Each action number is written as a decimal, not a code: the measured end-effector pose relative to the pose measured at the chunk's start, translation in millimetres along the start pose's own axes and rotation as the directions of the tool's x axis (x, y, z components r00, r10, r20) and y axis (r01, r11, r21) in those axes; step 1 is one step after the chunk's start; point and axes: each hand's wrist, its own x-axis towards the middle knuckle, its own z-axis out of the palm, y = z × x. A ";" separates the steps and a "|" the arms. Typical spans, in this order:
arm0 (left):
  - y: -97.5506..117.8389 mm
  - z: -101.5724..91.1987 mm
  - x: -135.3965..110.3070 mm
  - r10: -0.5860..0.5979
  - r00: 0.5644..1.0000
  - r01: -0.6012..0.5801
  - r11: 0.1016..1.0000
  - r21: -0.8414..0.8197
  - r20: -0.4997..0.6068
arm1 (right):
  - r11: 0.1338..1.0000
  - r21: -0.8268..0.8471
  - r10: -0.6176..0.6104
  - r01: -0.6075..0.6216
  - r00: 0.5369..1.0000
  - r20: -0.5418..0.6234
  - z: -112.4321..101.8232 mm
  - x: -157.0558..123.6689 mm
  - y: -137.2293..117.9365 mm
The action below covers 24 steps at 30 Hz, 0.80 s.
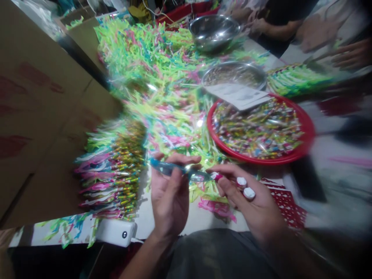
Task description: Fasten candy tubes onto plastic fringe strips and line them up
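My left hand [170, 197] is closed, pinching a translucent blue plastic strip [164, 166] between thumb and fingers. The strip stretches across to my right hand [255, 205], where its end meets a small pink stick with a white tip [215, 176]. My right thumb and forefinger grip that stick. Two more white-ended sticks [249, 193] poke out between the right fingers; their bodies are mostly hidden. Under both hands lie loose green and yellow plastic strips, with a pink strip [217, 207] near the table's front.
A red basin [309, 135] of small colourful sticks stands right, a white card [238, 99] over its edge. Behind are steel bowls [215, 44] and piled strips [162, 58]. Left are a cardboard box [52, 112], stacked strip-and-stick pieces [124, 170] and a power bank [116, 231]. Other people's hands [353, 53] work at right.
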 end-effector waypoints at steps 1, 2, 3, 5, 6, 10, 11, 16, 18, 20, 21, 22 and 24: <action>-6.2 0.4 -4.9 0.007 1.000 -0.008 0.999 0.042 0.019 | 0.998 0.057 0.007 -0.007 1.000 0.013 2.9 -0.6 2.3; -13.0 -0.5 -10.0 -0.006 0.999 0.002 0.995 0.100 0.040 | 0.994 0.109 0.008 -0.011 1.000 0.023 5.9 -1.3 3.6; -19.5 -2.8 -14.9 -0.022 0.999 0.014 0.986 0.168 0.049 | 0.989 0.148 0.007 -0.011 1.000 0.029 8.5 -2.1 3.8; -28.6 -9.9 -22.2 -0.024 0.999 0.015 0.950 0.313 0.022 | 0.984 0.176 0.000 -0.004 1.000 0.028 12.2 -3.1 2.3; -30.3 -14.0 -24.0 0.001 1.000 -0.001 0.926 0.377 -0.001 | 0.985 0.175 -0.008 0.003 1.000 0.028 12.8 -3.2 1.3; -21.6 -23.5 -20.8 0.169 0.985 -0.163 0.867 0.471 0.030 | 0.988 0.157 -0.007 0.006 1.000 0.005 10.7 -2.5 0.7; -18.2 -23.5 -19.1 0.198 0.979 -0.203 0.871 0.447 0.057 | 0.988 0.158 -0.003 0.002 1.000 0.004 10.0 -2.5 1.2; -11.9 -19.2 -17.3 0.229 0.963 -0.268 0.881 0.391 0.144 | 0.986 0.165 -0.013 0.007 0.999 0.040 9.9 -4.3 2.9; -12.8 -18.7 -19.2 0.260 0.953 -0.301 0.862 0.408 0.154 | 0.992 0.112 -0.053 0.049 0.998 0.034 9.0 -4.6 2.9; -13.6 -19.1 -21.2 0.283 0.949 -0.316 0.847 0.428 0.141 | 0.994 0.020 -0.107 0.106 0.994 0.030 6.7 -4.3 3.5; -13.9 -19.5 -22.1 0.282 0.951 -0.310 0.844 0.437 0.129 | 0.990 -0.033 -0.133 0.134 0.990 0.038 5.2 -4.0 4.2; -14.0 -20.1 -22.8 0.278 0.953 -0.301 0.842 0.447 0.119 | 0.984 -0.085 -0.154 0.158 0.987 0.053 3.6 -3.7 5.1; -14.1 -21.7 -23.7 0.269 0.956 -0.294 0.835 0.466 0.121 | 0.966 -0.170 -0.179 0.193 0.979 0.096 0.5 -3.4 7.1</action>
